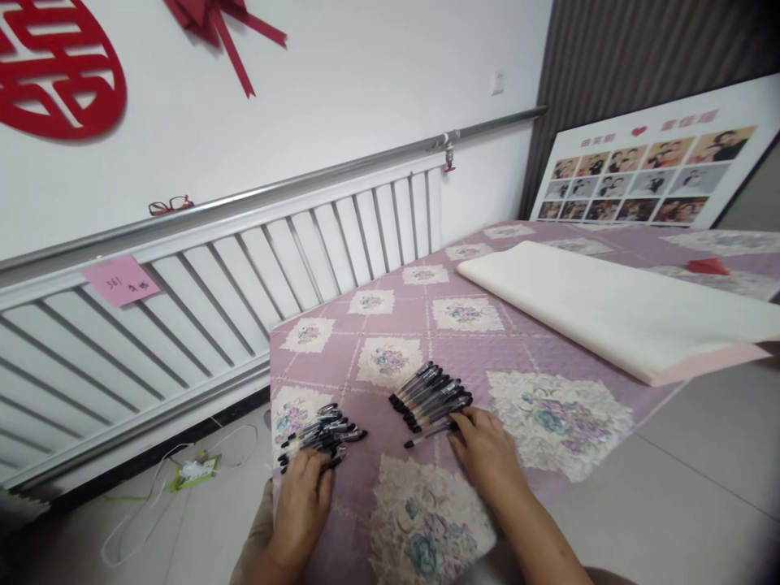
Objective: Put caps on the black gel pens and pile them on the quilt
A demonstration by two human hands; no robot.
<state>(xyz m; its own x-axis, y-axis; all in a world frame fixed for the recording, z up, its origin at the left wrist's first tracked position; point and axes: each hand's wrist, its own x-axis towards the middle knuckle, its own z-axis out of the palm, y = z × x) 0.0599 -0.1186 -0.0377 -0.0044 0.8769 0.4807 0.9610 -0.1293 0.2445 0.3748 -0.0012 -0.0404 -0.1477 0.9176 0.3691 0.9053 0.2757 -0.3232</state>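
In the head view, a loose pile of black-capped clear pens (pixel 322 431) lies near the left edge of the cloth-covered table. My left hand (pixel 303 494) is at the near side of that pile, its fingers curled over a pen there; the fingertips are partly hidden. To the right, several similar pens (pixel 432 392) lie side by side in a slanted row, caps pointing up and right. My right hand (pixel 484 451) pinches the capped end of a single pen (pixel 428 435) just below this row, roughly in line with the others.
A purple floral tablecloth (pixel 347 357) covers the table. Large cream sheets (pixel 585 305) lie at the right, with a small red paper piece (pixel 708 266) beyond. A white radiator (pixel 292 256) runs along the wall. Cables and a power strip (pixel 196 473) lie on the floor. A photo board (pixel 646 175) leans behind.
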